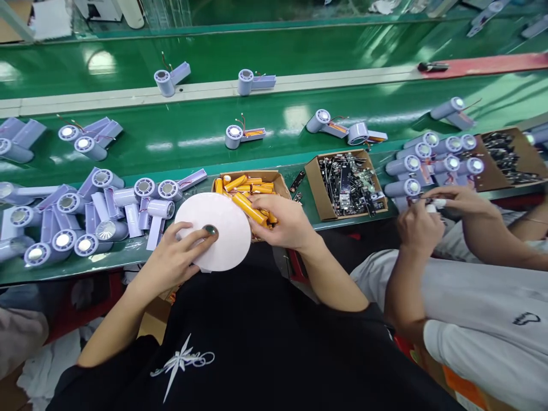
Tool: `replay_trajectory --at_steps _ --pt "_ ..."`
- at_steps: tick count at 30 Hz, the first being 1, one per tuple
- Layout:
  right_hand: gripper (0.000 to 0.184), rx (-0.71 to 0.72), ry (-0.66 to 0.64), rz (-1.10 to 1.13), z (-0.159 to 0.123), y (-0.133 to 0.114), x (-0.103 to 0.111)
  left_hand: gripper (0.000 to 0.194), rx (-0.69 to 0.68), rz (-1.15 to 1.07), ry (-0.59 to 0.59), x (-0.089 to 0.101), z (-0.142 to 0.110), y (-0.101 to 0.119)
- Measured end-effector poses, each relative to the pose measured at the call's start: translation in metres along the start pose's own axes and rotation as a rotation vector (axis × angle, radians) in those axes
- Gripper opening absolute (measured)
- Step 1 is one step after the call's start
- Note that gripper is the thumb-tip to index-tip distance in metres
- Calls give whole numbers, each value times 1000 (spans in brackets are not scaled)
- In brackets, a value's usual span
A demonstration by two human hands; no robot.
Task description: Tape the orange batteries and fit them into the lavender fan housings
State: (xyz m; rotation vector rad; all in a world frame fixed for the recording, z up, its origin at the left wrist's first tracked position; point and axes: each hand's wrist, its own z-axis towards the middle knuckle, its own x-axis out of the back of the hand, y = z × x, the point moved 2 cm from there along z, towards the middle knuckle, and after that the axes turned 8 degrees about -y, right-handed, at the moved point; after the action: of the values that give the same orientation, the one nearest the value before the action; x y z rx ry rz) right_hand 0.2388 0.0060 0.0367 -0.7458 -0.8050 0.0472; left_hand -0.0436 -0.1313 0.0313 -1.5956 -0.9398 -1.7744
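Observation:
My left hand (173, 257) grips a round white roll (229, 237) by its left side, with fingers lying over its flat face by the central hole. In my right hand (289, 222) is an orange cylindrical battery (249, 209), held between thumb and fingers. The battery's left end is close to the roll's upper right edge; I cannot tell if they touch. Just behind both hands stands a cardboard box (280, 184) with several more orange batteries (257, 187), partly hidden by the roll and my right hand.
Many lilac fan housings (64, 240) crowd the bench at left; others lie on the green conveyor (192, 125). To the right is a carton (325, 194) of circuit boards. A co-worker's hands (422, 228) work beside several upright housings (406, 165).

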Motion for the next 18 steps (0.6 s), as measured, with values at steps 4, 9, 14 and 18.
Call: replay_trajectory --at_steps 4,9,14,18 --pt "48 -282 -154 388 -2 7 10 67 10 138 -17 11 -1 -6" --pt "52 -529 -264 839 17 5 13 86 6 206 -9 46 9 -9" --pt "50 -684 438 989 -23 -5 -30 72 37 10 17 17 5 24" --pt "41 -575 802 920 -37 27 8 59 -102 -155 -49 -23 17 53"
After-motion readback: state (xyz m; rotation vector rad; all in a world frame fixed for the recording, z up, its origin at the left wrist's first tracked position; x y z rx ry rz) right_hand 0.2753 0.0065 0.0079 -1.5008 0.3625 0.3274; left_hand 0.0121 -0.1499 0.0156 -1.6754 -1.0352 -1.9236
